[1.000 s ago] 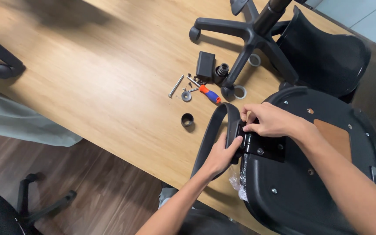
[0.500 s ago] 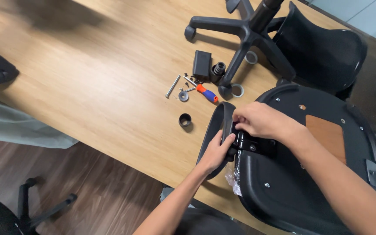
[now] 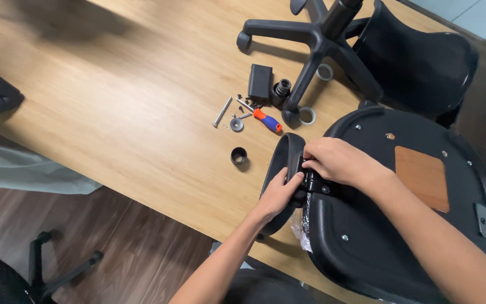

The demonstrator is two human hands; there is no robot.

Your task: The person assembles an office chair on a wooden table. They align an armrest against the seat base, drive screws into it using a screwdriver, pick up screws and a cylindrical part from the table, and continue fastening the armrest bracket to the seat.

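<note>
A black chair seat (image 3: 400, 225) lies upside down on the wooden table (image 3: 113, 101), with a brown wooden patch on its underside. A curved black armrest (image 3: 283, 157) sits against the seat's left edge. My left hand (image 3: 279, 194) grips the armrest from the near side. My right hand (image 3: 336, 162) rests on the armrest's bracket where it meets the seat, fingers curled over it. What the fingertips hold is hidden.
A black five-arm chair base (image 3: 316, 42) and a black mesh backrest (image 3: 423, 62) lie at the far side. Between them and me lie a red and blue screwdriver (image 3: 265, 119), bolts and washers (image 3: 229, 115), a small black block (image 3: 260, 81) and a black cap (image 3: 238, 155).
My head moved slightly, shifting the view. Both hands stay at the armrest and bracket; the right hand has moved a little along the bracket.
</note>
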